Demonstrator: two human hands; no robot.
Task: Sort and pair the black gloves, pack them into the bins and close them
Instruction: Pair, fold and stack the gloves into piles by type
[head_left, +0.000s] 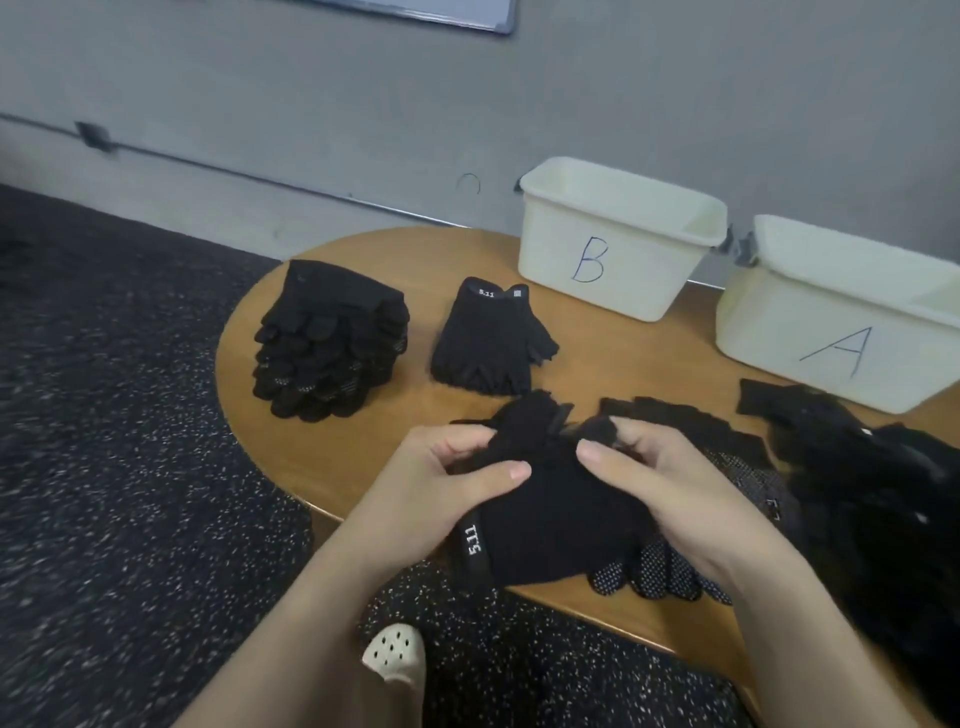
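Both our hands grip one fingerless glove (550, 499) at the table's (332, 457) near edge: left hand (441, 483) on its left side, right hand (654, 483) on its right; cuff toward us, matching glove (488, 338) lies just beyond, nearer our left

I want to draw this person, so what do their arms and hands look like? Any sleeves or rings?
Both forearms are bare, with no sleeves in view. The left hand and right hand wear no gloves, and no rings, watch or bracelets show. The nails are short and plain.
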